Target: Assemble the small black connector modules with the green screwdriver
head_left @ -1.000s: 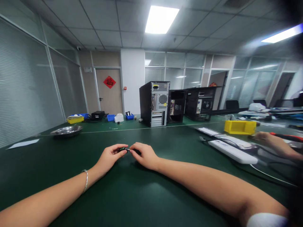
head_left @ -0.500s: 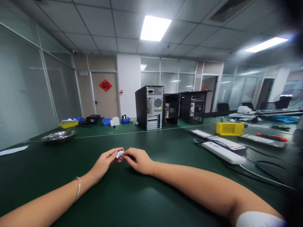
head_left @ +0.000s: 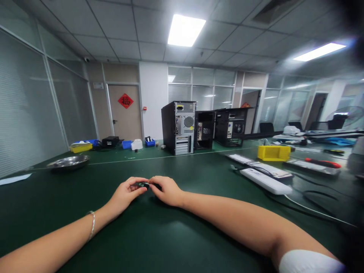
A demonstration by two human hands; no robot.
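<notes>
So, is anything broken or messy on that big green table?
Nothing looks spilled or broken. The middle computer tower at the back has its side open, insides showing. Black cables trail loose by the white power strip. The left hand and right hand pinch a small dark part between them.

Matt green mat (head_left: 159, 242) covers the table; shiny metal bowl (head_left: 68, 163); glossy yellow plastic bin (head_left: 273, 152); smooth white plastic power strip (head_left: 265, 181)
</notes>
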